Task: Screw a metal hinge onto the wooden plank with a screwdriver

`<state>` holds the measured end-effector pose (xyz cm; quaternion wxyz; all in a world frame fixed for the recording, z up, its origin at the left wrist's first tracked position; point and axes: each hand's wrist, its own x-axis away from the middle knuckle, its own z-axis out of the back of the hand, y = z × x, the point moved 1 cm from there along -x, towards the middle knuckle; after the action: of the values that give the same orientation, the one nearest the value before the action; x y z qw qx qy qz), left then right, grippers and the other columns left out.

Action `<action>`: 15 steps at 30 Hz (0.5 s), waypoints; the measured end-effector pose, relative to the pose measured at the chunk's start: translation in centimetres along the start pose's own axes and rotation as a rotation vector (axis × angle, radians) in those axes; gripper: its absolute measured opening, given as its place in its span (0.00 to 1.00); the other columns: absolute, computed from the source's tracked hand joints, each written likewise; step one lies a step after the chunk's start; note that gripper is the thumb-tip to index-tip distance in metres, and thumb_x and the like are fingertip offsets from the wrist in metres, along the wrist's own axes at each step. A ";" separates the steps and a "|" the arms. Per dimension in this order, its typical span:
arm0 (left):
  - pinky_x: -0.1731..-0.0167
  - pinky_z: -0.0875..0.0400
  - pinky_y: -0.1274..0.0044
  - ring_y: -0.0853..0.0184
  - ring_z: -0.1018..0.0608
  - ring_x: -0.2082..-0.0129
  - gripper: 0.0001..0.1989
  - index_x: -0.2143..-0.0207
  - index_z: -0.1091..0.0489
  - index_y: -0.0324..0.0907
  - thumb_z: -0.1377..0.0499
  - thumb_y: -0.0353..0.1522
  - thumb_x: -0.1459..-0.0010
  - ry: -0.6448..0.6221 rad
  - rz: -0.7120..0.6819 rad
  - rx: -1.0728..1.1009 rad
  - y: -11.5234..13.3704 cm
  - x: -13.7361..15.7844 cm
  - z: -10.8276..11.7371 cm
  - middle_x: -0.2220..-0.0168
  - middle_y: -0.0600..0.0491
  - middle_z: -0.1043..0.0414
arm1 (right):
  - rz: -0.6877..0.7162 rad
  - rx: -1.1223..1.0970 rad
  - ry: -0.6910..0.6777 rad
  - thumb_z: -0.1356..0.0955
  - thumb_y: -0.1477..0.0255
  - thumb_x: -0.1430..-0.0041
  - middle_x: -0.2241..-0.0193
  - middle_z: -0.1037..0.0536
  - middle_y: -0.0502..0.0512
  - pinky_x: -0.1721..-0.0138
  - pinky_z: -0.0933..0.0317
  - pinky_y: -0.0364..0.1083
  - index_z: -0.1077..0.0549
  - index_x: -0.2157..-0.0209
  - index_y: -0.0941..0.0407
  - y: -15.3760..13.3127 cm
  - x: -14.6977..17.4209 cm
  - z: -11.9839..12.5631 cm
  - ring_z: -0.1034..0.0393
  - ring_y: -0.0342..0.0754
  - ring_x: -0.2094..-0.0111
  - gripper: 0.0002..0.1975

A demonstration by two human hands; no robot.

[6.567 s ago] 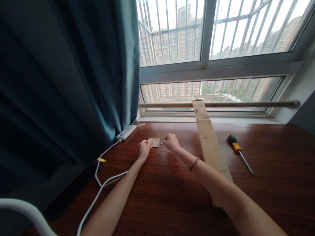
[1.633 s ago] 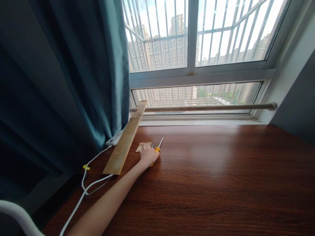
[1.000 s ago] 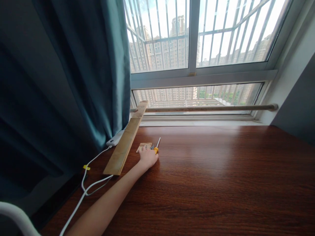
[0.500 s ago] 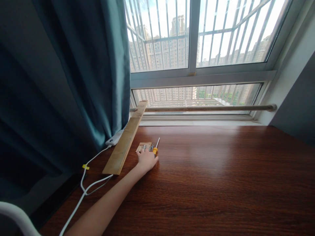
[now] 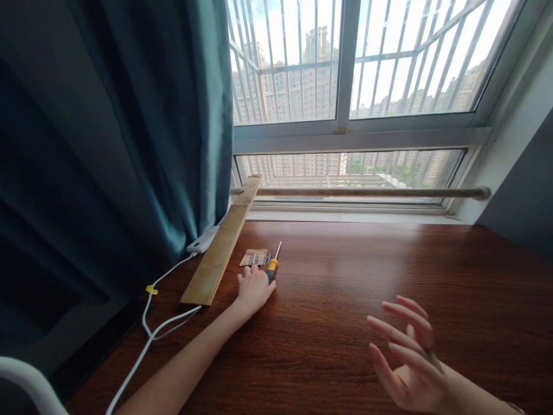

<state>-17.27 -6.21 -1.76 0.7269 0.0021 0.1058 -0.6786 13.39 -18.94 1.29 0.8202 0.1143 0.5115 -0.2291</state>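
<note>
My left hand [image 5: 254,288] rests palm down on the table with its fingers spread. Its thumb lies beside the dark handle end of a yellow-and-black screwdriver [image 5: 273,265], whose shaft points toward the window. Just beyond the fingertips is a small flat tan piece [image 5: 246,258] bearing a metal part that looks like a hinge [image 5: 254,259]. Several small screws [image 5: 267,259] lie between that piece and the screwdriver. My right hand [image 5: 410,363] hovers over the table at the lower right, fingers apart, holding nothing.
A long wooden board [image 5: 216,259] slants from the table to the window rail [image 5: 367,192]. Beside it lie a white power strip [image 5: 203,240] and white cables [image 5: 149,337]. A blue curtain [image 5: 190,144] hangs on the left. The brown table [image 5: 345,276] reaches the window.
My right hand has come into view from the lower right. My left hand has drawn back slightly, uncovering more of the screwdriver handle and the tan piece.
</note>
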 end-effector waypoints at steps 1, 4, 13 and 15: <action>0.60 0.40 0.63 0.52 0.35 0.56 0.24 0.63 0.28 0.33 0.50 0.44 0.47 -0.004 0.002 0.002 0.0 0.0 0.0 0.58 0.36 0.35 | 0.021 -0.006 -0.020 0.36 0.88 0.59 0.54 0.26 0.51 0.46 0.53 0.65 0.40 0.51 0.52 0.2 -0.1 -0.5 0.43 0.58 0.45 0.32; 0.59 0.41 0.63 0.51 0.35 0.55 0.24 0.62 0.28 0.32 0.50 0.44 0.47 -0.008 0.013 0.003 0.1 0.1 -0.1 0.57 0.36 0.35 | 0.046 -0.002 -0.136 0.36 0.88 0.59 0.50 0.29 0.55 0.46 0.54 0.64 0.42 0.50 0.55 0.2 0.2 -1.4 0.44 0.58 0.45 0.31; 0.59 0.41 0.61 0.50 0.35 0.56 0.28 0.63 0.28 0.32 0.48 0.48 0.50 0.010 0.007 0.007 -0.1 0.4 -0.1 0.59 0.36 0.35 | -0.005 -0.034 -0.264 0.36 0.86 0.54 0.47 0.33 0.58 0.47 0.55 0.63 0.50 0.44 0.56 0.8 0.6 -2.8 0.48 0.57 0.44 0.36; 0.58 0.41 0.59 0.47 0.35 0.55 0.29 0.62 0.29 0.31 0.47 0.50 0.51 0.036 0.012 0.048 -0.1 0.6 0.0 0.59 0.35 0.35 | -0.019 -0.052 -0.281 0.35 0.85 0.53 0.46 0.34 0.58 0.46 0.55 0.62 0.50 0.44 0.55 0.9 0.8 -2.9 0.48 0.56 0.44 0.35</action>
<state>-17.32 -6.77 -1.81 0.7288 0.0323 0.1026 -0.6762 11.88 -17.10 -0.78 0.8842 0.0552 0.3985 -0.2373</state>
